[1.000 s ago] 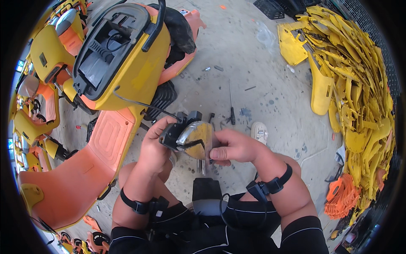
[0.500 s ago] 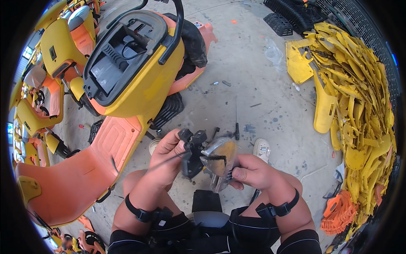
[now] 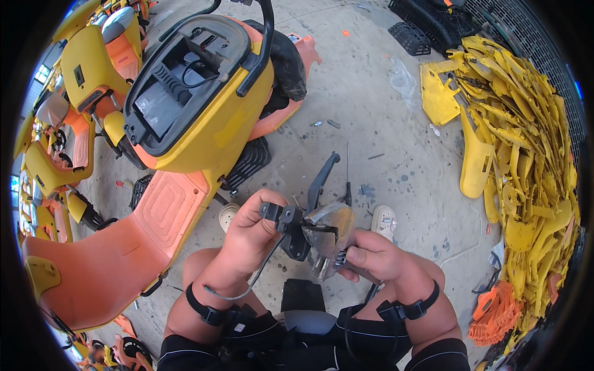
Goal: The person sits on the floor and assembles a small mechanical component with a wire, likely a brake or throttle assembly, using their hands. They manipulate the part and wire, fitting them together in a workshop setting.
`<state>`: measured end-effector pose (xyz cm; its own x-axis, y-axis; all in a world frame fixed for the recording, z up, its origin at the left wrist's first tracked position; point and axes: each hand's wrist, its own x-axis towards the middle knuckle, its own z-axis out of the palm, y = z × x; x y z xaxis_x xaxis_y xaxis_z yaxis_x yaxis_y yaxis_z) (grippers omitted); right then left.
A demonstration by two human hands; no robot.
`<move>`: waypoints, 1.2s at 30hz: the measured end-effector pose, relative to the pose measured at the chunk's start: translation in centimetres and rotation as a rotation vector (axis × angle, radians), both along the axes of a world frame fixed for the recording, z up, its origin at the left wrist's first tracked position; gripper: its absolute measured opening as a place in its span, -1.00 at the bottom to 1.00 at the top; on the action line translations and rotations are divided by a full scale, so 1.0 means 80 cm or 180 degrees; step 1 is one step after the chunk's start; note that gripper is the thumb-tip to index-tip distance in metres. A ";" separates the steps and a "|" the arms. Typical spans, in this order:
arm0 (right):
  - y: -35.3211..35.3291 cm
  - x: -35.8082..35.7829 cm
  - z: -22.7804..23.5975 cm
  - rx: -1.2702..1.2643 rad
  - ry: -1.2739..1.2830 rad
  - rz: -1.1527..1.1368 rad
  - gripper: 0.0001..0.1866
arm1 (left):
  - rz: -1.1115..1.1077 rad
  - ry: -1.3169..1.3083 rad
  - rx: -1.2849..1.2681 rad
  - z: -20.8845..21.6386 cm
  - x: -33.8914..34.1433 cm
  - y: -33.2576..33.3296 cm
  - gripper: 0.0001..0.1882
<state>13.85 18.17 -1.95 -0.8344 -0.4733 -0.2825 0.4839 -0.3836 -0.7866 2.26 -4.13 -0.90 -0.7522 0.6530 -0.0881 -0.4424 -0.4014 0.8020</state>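
The work in hand looks like taking apart a handlebar piece off a scooter: a black brake lever and switch block joined to a grimy yellow and silver housing. Taking the housing as the landmark and going from its left to its right:

Far to its left and above it stands the yellow and orange scooter (image 3: pixel 185 123), seat off and the black battery bay open. Just left of the housing, the left hand (image 3: pixel 250 232) is curled closed round the black switch block (image 3: pixel 281 217), thumb pressing on its top; a thin black cable (image 3: pixel 263 269) hangs from the block down past the wrist. The black lever (image 3: pixel 322 176) sticks up and away from the block, above the housing.

The housing (image 3: pixel 328 229) itself sits between both hands, over the person's knees and above the concrete floor (image 3: pixel 383 111). Touching its right and lower edge, the right hand (image 3: pixel 371 253) is closed on it, fingers wrapped under and thumb on the rim.

Judging from the grip, the step is pulling or twisting the block free of the housing; the next move calls for a steady hold on the housing by the right hand while the left works the block off, minding the cable.

Beyond the housing, a screwdriver (image 3: pixel 347 179) lies on the floor, and far right a heap of yellow plastic panels (image 3: pixel 526 142)
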 end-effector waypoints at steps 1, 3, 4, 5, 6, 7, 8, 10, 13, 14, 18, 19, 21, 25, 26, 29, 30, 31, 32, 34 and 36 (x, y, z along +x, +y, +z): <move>0.000 -0.001 0.000 -0.0034 0.0003 0.0016 -0.51 | -0.0004 -0.0007 0.0033 -0.001 0.000 -0.001 -0.82; 0.001 -0.001 0.002 -0.0033 -0.0017 0.0044 -0.50 | -0.0023 0.0011 0.0092 0.000 0.000 0.000 -0.82; 0.000 0.000 0.003 -0.0002 -0.0036 0.0063 -0.50 | -0.0033 0.0020 0.0121 0.001 0.000 0.000 -0.81; 0.000 0.001 0.003 0.0026 -0.0054 0.0082 -0.50 | -0.0046 0.0025 0.0124 0.001 0.000 0.000 -0.81; 0.002 0.002 0.002 0.0000 -0.0068 0.0136 -0.50 | -0.0058 0.0029 0.0126 0.001 0.000 0.000 -0.81; 0.004 0.002 -0.001 -0.0027 -0.0082 0.0190 -0.50 | -0.0070 0.0034 0.0129 0.001 -0.001 0.000 -0.81; 0.005 0.004 -0.003 -0.0057 -0.0098 0.0243 -0.50 | -0.0062 0.0050 0.0139 0.000 0.000 0.000 -0.81; 0.001 0.003 0.002 -0.0159 -0.0131 0.0140 -0.51 | -0.0046 0.0082 0.0160 0.000 0.001 0.001 -0.80; 0.001 0.002 0.005 -0.0300 -0.0177 0.0123 -0.52 | 0.0004 0.0085 0.0201 -0.001 0.002 0.002 -0.79; 0.001 0.002 0.005 -0.0345 -0.0193 0.0145 -0.53 | 0.0065 0.0060 0.0129 -0.001 0.003 0.002 -0.79; 0.001 0.004 0.004 -0.0275 -0.0240 0.0137 -0.52 | 0.0184 -0.0019 -0.0035 0.004 0.005 0.006 -0.80; 0.002 0.004 0.003 -0.0260 -0.0228 0.0154 -0.52 | 0.0182 -0.0033 -0.0045 0.005 0.005 0.007 -0.81; 0.002 0.003 0.005 -0.0241 -0.0212 0.0154 -0.52 | 0.0023 0.0042 0.0080 -0.002 0.002 0.002 -0.79; 0.001 0.001 0.005 -0.0081 -0.0044 0.0185 -0.52 | -0.0060 0.0107 0.0144 -0.005 0.001 0.001 -0.77; 0.000 0.000 0.004 -0.0007 0.0040 0.0222 -0.52 | -0.0064 0.0106 0.0151 -0.005 0.001 0.002 -0.78; -0.001 -0.002 0.009 0.0239 -0.0222 0.0143 -0.54 | 0.0011 0.0053 0.0114 -0.002 0.004 0.005 -0.81; -0.002 -0.001 0.008 0.0239 -0.0216 0.0112 -0.56 | 0.0097 0.0002 0.0065 0.002 0.006 0.009 -0.82; -0.002 -0.001 0.005 0.0239 -0.0211 0.0082 -0.57 | 0.0183 -0.0049 0.0015 0.004 0.008 0.012 -0.82; -0.002 -0.001 0.003 0.0244 -0.0202 0.0049 -0.58 | 0.0168 -0.0062 0.0008 0.004 0.008 0.012 -0.83; -0.002 0.001 0.001 0.0156 -0.0179 0.0006 -0.60 | 0.0141 -0.0087 -0.0007 0.004 0.007 0.011 -0.83; -0.002 0.001 0.001 0.0084 -0.0162 -0.0003 -0.60 | 0.0135 -0.0089 0.0023 0.004 0.007 0.011 -0.83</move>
